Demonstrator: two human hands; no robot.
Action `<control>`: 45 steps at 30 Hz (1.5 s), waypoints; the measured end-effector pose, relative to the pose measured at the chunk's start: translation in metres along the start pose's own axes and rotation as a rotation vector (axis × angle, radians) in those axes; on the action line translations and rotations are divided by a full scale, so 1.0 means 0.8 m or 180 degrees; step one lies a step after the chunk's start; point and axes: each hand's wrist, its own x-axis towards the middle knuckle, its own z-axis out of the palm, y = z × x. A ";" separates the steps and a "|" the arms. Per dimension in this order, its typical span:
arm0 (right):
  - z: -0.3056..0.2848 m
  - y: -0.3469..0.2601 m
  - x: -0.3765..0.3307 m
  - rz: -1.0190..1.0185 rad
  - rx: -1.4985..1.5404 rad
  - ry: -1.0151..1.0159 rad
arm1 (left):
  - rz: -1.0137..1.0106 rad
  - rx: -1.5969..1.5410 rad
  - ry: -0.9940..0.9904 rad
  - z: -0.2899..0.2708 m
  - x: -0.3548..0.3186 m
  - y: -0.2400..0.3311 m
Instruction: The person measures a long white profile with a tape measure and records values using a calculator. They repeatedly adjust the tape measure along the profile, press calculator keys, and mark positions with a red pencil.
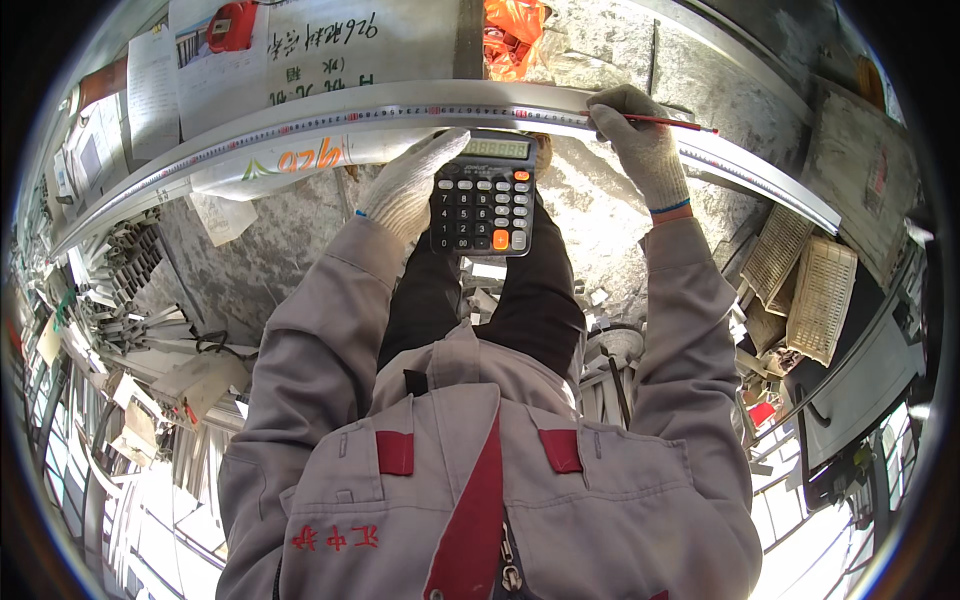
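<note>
From my distant seat, the head view shows me the gloved left hand (415, 182) closed round the left edge of a black calculator (468, 212), which sits just below a long pale bar (455, 95) with a measuring tape (350, 116) running along it. I see the gloved right hand (640, 148) with fingers pinched on a slim red pencil (682, 124) at that bar, though I cannot tell whether they touch it.

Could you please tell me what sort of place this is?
Probably a metalworking workshop or its storage yard: what look like metal profiles are piled at the left, a measuring scale runs along a long pale bar, and the person wears work gloves.
</note>
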 end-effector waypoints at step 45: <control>0.048 -0.010 0.016 -0.0291 -0.0719 -0.0102 | -0.0158 -0.0002 0.0113 -0.004 0.004 0.006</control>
